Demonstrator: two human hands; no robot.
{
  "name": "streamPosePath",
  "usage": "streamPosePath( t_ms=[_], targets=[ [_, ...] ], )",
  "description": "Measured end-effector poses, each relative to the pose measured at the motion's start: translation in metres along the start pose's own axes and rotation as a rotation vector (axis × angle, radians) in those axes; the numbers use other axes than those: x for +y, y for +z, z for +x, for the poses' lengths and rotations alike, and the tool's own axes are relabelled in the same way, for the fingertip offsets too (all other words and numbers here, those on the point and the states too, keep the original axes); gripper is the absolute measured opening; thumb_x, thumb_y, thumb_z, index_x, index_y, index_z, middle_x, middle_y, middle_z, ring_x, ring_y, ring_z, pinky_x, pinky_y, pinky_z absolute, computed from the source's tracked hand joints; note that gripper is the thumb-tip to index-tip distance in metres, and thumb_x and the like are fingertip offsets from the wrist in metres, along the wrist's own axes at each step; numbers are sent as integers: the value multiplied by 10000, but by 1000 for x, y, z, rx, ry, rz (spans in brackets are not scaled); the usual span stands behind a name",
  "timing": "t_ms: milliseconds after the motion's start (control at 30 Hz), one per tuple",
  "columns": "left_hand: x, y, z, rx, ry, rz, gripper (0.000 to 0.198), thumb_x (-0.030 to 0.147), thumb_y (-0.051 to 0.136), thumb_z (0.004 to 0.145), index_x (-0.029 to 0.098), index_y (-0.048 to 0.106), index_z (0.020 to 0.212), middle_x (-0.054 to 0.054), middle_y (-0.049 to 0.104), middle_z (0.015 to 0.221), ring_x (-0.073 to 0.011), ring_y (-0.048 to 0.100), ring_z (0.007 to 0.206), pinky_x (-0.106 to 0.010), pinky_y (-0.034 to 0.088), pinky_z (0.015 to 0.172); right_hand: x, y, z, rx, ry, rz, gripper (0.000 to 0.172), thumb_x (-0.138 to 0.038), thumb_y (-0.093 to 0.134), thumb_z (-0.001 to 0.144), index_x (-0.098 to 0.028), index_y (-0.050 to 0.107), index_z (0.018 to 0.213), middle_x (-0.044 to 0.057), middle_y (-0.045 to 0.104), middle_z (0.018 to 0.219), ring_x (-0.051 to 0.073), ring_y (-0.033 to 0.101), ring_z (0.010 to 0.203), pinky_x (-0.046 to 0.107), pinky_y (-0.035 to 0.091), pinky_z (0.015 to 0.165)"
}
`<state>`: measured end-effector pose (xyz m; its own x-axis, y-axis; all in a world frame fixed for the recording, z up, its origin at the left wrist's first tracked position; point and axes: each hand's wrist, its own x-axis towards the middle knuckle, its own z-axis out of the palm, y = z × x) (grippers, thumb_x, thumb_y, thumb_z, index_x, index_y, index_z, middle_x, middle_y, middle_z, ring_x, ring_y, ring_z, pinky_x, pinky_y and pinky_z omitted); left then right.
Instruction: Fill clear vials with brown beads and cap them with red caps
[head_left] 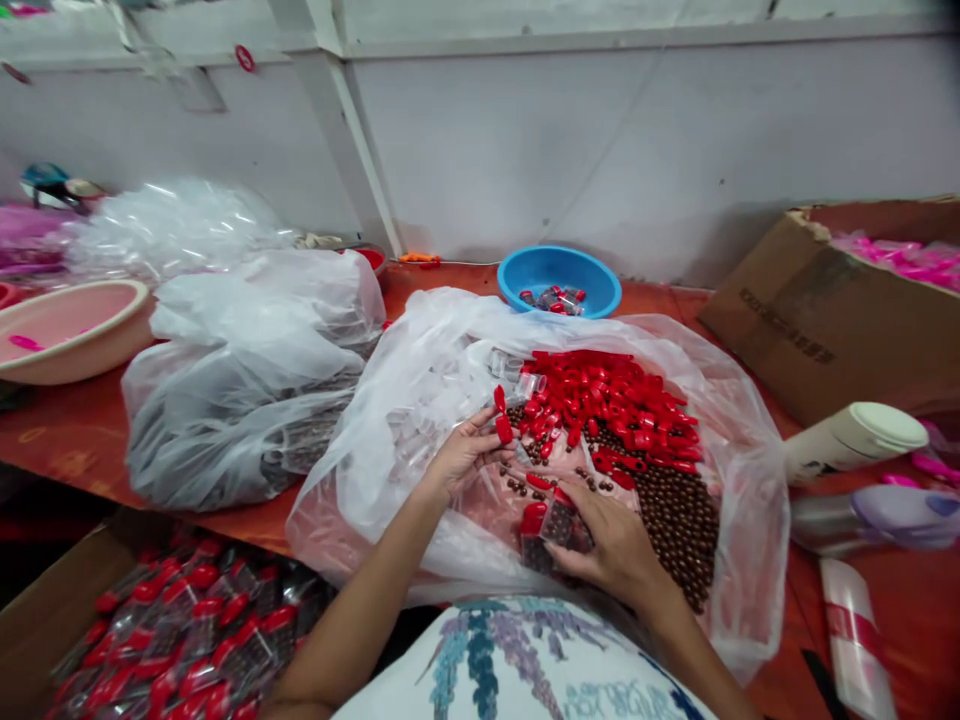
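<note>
My left hand [463, 458] is closed in a pinch on a red flip-top cap [503, 428] with its lid raised. My right hand [619, 540] is wrapped around a small clear container [559, 520] that has a red top and dark contents. Beside it, a second red-topped container [533, 535] stands close to the fingers; whether the hand grips this one too I cannot tell. Beyond the hands lie a heap of red caps [611, 400], a spread of brown beads [682, 525] and clear empty containers [435, 420], all on a translucent plastic sheet [750, 560].
A blue basin [559, 262] with several containers stands behind the sheet. Filled plastic bags [247, 400] and a pink basin [112, 310] are left. A carton of red-topped containers [187, 630] sits lower left. To the right are a cardboard box [795, 320] and bottles [855, 440].
</note>
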<state>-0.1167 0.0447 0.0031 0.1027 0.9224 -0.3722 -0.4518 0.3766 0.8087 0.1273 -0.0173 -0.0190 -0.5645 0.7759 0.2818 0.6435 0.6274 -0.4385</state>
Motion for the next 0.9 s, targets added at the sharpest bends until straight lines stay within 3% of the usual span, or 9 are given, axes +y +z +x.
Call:
streamPosePath(
  t_ms=[167,333,400,700,900],
  targets=[
    [-25,-6,9,76,146,343,567,81,576,737,215,546,1287,-10,679,832,-136,642,667,-281,536,678,0,-1,2,-3,22,7,647,-392,612,794,-161,398,1359,129,599,1225,249,585,1096,364,471,923],
    [-35,-12,7,81,562,916,494,72,433,822,269,584,1249,-27,650,961,-158,584,879,-312,452,867,4,2,2,19,9,10,655,-407,625,779,-170,409,1350,121,604,1224,252,594,1082,375,482,912],
    [-34,-11,3,68,631,1076,542,30,395,816,261,555,1279,-36,628,927,-155,563,868,-301,438,854,6,5,1,56,-5,2,654,-415,629,772,-170,416,1340,124,604,1227,258,605,1063,387,491,894],
    [-34,-11,-4,120,709,1430,644,-8,381,774,281,482,1341,-43,555,930,-153,516,812,-258,430,757,10,10,0,67,-25,-10,641,-412,634,769,-166,417,1320,135,600,1233,263,607,1067,391,501,882],
    [-22,-6,-8,184,589,1419,620,21,378,775,283,507,1321,-58,537,920,-171,498,823,-302,422,788,7,10,0,39,-13,-7,656,-398,632,766,-188,401,1344,128,612,1215,274,618,1058,401,517,870]
  ],
)
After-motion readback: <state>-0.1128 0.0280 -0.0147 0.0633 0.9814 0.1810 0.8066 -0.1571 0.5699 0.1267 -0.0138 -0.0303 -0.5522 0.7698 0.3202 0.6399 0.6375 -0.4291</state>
